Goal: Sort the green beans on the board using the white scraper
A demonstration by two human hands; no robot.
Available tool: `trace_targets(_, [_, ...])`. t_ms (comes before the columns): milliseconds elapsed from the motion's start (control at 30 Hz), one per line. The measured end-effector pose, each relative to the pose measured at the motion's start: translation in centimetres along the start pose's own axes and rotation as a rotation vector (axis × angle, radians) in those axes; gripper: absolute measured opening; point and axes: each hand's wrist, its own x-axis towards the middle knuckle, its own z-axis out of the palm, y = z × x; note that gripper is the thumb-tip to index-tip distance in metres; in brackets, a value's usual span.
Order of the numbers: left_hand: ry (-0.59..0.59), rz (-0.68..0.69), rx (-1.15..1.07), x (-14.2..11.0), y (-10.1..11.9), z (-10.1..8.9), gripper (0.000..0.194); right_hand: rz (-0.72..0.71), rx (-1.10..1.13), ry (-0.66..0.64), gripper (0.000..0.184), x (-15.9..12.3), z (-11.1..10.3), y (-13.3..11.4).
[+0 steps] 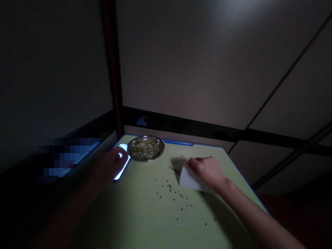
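My right hand (207, 169) is closed on a piece of white paper (193, 180), its lower edge down by the tabletop. Small dark green beans or seeds (169, 187) lie scattered beside the paper and toward the front of the table. At the left, my left hand (115, 160) has its fingers curled over a lit phone (123, 165), with the fingertips at the rim of a round metal dish (146, 159). Whether they grip the rim or only touch it, I cannot tell. The dish holds many green seeds mixed with whitish bits.
The pale green table (145, 221) has a blue edge, and a blue strip (178, 142) runs along its far side. Behind it rises a grey panelled wall or cabinet (181, 69). A partly pixelated screen-like object (77, 155) is at the left. The surroundings are dim.
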Motion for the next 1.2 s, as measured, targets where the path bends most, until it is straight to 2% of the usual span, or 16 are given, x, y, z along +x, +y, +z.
trace_targets(133, [0.008, 0.000, 0.005, 0.1, -0.2, 0.1, 0.032, 0.041, -0.020, -0.006, 0.042, 0.1, -0.4, 0.4])
trace_targets(233, [0.009, -0.011, -0.002, 0.2, -0.4, 0.3, 0.033, 0.145, -0.023, -0.007, 0.041, 0.1, 0.0, -0.2])
trace_targets(367, [0.012, 0.001, 0.017, 0.3, -0.5, 0.2, 0.032, 0.295, -0.002, -0.016, 0.038, 0.1, 1.4, -1.5])
trace_targets(500, [0.000, -0.011, 0.011, 0.3, -0.3, 0.1, 0.032, 0.331, 0.034, -0.026, 0.038, 0.1, 3.0, -2.2])
trace_targets(700, [0.024, -0.012, 0.000, 0.0, 0.0, 0.2, 0.032, 0.364, 0.042, -0.046, 0.039, 0.4, 4.3, -0.3])
trace_targets(867, [0.099, 0.003, 0.037, 0.3, -0.6, -0.1, 0.031, 0.463, 0.045, -0.038, 0.041, 1.4, 3.8, 0.8])
trace_targets(1000, [0.155, 0.013, 0.131, 1.0, -1.9, -0.4, 0.033, 0.515, 0.154, -0.018, 0.041, 3.3, 3.0, -1.4])
trace_targets(1200, [0.245, -0.125, 0.129, 1.4, -3.2, -1.3, 0.035, 0.537, 0.269, 0.006, 0.036, 6.8, 2.9, -5.5])
